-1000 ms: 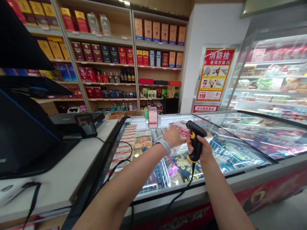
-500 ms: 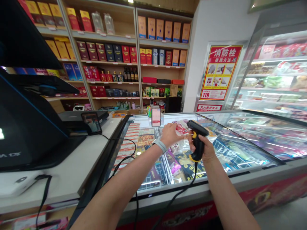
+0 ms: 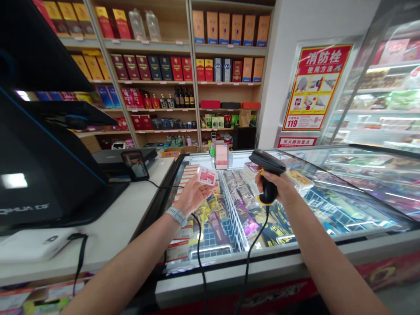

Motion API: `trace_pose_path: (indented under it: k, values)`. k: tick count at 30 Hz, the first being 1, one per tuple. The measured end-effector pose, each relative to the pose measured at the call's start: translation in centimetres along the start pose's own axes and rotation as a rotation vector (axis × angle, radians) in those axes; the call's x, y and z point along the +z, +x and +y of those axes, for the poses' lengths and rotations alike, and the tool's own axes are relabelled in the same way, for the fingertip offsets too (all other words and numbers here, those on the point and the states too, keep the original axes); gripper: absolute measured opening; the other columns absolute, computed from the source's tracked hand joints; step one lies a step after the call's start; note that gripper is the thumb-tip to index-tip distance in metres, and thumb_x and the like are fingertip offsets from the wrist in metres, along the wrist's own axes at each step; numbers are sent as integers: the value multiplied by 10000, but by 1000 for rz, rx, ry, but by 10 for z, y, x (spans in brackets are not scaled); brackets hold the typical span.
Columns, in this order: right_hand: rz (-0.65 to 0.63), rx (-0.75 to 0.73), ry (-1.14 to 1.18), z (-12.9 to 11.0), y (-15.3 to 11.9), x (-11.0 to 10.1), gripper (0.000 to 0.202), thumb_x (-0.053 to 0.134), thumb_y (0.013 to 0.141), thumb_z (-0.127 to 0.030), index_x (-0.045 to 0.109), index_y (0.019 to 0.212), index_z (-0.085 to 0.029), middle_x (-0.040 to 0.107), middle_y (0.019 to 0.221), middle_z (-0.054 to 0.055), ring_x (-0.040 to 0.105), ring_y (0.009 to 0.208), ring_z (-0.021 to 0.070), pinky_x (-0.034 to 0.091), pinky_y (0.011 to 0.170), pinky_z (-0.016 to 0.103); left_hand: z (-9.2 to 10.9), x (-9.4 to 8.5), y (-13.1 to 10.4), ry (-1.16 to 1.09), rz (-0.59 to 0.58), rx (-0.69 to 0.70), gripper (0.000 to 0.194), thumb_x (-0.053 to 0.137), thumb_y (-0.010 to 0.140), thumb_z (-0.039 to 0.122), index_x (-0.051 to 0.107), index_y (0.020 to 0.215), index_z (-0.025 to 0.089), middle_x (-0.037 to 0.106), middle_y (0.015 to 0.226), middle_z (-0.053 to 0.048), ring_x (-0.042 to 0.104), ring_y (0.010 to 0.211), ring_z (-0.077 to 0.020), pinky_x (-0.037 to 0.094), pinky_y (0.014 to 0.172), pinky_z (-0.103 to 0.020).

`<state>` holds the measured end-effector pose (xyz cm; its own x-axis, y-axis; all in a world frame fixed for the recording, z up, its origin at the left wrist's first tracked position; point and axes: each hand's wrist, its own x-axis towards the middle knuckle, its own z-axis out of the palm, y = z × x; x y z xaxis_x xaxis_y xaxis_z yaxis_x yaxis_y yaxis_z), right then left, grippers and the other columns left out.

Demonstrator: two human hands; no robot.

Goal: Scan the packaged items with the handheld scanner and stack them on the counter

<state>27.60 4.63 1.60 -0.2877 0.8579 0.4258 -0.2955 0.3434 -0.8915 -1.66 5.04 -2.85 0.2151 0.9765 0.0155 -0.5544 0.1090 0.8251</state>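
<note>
My left hand (image 3: 193, 195), with a watch on its wrist, is turned palm up over the left part of the freezer and holds a small red and white packet (image 3: 207, 176) at its fingers. To the right, my right hand (image 3: 279, 186) grips the handle of a black and yellow barcode scanner (image 3: 268, 168). The scanner's head points left and its cable hangs down from the handle. The two hands are apart, both above the glass-topped chest freezer (image 3: 272, 250).
A dark checkout terminal (image 3: 42, 175) and a propped phone (image 3: 135, 165) stand on the white counter (image 3: 131, 210) at the left. Cables cross the freezer's front edge. Shelves of boxes and bottles (image 3: 170, 83) line the back wall. A small pink-screened stand (image 3: 221, 155) is at the freezer's far edge.
My left hand has moved left, away from the scanner, and turned palm up with the packet. The scanner in my right hand now sits slightly higher and more level. The view has shifted.
</note>
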Motion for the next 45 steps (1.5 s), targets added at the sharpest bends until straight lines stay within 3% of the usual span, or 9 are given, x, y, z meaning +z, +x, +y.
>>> trace_pose_path:
  k: [6, 9, 12, 16, 23, 35, 45]
  values:
    - [-117, 123, -276, 19, 22, 37, 298, 730, 737, -412, 632, 729, -131, 632, 594, 32, 539, 477, 107, 432, 480, 244, 9, -17, -2, -144, -4, 69, 460, 525, 845, 429, 558, 1207, 146, 660, 1186, -141, 620, 1135, -258, 515, 874, -349]
    - [-200, 212, -299, 33, 18, 46, 326, 701, 765, -440, 638, 718, -124, 620, 574, 35, 548, 479, 112, 421, 470, 239, 10, -21, -2, -187, -32, 106, 452, 540, 830, 380, 552, 1223, 158, 646, 1220, -130, 591, 1187, -268, 514, 868, -336]
    - [-280, 324, -226, 41, 11, 46, 349, 663, 796, -469, 649, 803, -121, 645, 627, 49, 564, 485, 120, 419, 457, 242, 11, -22, -4, -183, -66, 135, 469, 562, 798, 357, 555, 1231, 179, 638, 1240, -122, 564, 1223, -281, 506, 878, -339]
    - [-235, 415, -171, 45, 5, 41, 377, 701, 758, -473, 638, 877, -121, 654, 664, 45, 564, 477, 118, 414, 442, 241, 13, -19, -7, -144, -106, 154, 522, 589, 764, 358, 545, 1266, 219, 609, 1300, -111, 530, 1261, -300, 475, 940, -391]
    - [-136, 416, -101, 47, 3, 35, 366, 699, 748, -467, 619, 888, -138, 647, 636, 35, 555, 472, 123, 412, 438, 250, 9, -20, -8, -113, -142, 147, 537, 587, 756, 357, 560, 1274, 217, 601, 1323, -100, 471, 1317, -314, 418, 1026, -453]
    - [-135, 413, -86, 45, 1, 37, 342, 696, 735, -458, 592, 820, -143, 628, 610, 30, 543, 449, 118, 408, 430, 248, 7, -19, -11, -88, -157, 142, 566, 555, 779, 356, 515, 1328, 221, 564, 1373, -98, 467, 1322, -308, 424, 1021, -456]
    - [-198, 423, -130, 49, 2, 32, 329, 648, 797, -449, 610, 715, -133, 636, 611, 50, 560, 485, 119, 426, 469, 247, 7, -18, -11, -73, -142, 148, 565, 569, 770, 359, 526, 1316, 222, 573, 1361, -99, 443, 1340, -316, 427, 1018, -460]
